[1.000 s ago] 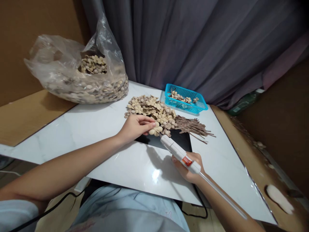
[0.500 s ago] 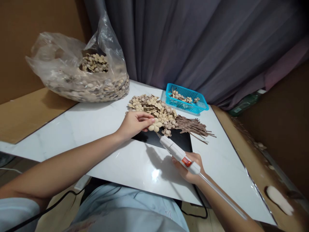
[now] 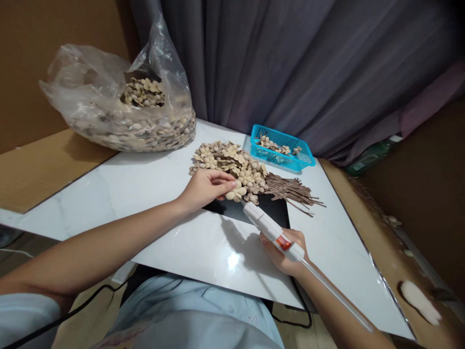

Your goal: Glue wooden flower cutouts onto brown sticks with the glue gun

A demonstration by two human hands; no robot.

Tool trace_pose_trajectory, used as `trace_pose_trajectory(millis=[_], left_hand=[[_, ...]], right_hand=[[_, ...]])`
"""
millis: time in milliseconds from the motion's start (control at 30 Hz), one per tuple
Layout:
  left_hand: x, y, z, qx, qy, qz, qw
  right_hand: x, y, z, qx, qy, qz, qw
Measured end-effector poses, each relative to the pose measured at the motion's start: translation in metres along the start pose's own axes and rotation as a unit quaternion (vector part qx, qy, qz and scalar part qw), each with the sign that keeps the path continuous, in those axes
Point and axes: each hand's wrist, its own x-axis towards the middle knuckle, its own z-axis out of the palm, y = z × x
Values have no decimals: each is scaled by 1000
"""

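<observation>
Between thumb and fingers, my left hand (image 3: pixel 210 189) pinches a cream flower-shaped piece (image 3: pixel 236 191) by its left side. My right hand (image 3: pixel 285 249) is wrapped round the grip of a white hot glue gun (image 3: pixel 269 224) with a clear glue stick (image 3: pixel 336 295) poking out behind. The gun's nozzle is at the flower's lower edge; whether they touch I cannot tell. Just beyond lies a heap of cream and grey-brown flower pieces (image 3: pixel 228 157), partly hidden by my left hand. Brown stems (image 3: pixel 292 189) lie in a bundle to its right. A black mat (image 3: pixel 232 211) is underneath.
A bulging clear plastic bag (image 3: pixel 134 121) of flower pieces stands at the back left. A blue basket (image 3: pixel 283 157) at the back holds several flowers with stems. Dark curtains (image 3: pixel 272 63) hang behind the white table (image 3: pixel 181 257). A black cord (image 3: pixel 303 310) runs below the right arm.
My left hand and the flower piece have shifted slightly right, and the flower looks tilted differently. The glue gun has moved a little right and down, its nozzle still by the flower.
</observation>
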Motion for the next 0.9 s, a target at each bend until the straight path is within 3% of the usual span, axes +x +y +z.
trace_pose_trajectory(millis=[600, 900], left_hand=[[0, -4, 2, -10, -24, -6, 1000], [3, -2, -2, -11, 21, 12, 1000]], right_hand=[[0, 0, 0, 11, -1, 14, 1000], [0, 1, 0, 1, -3, 14, 1000]])
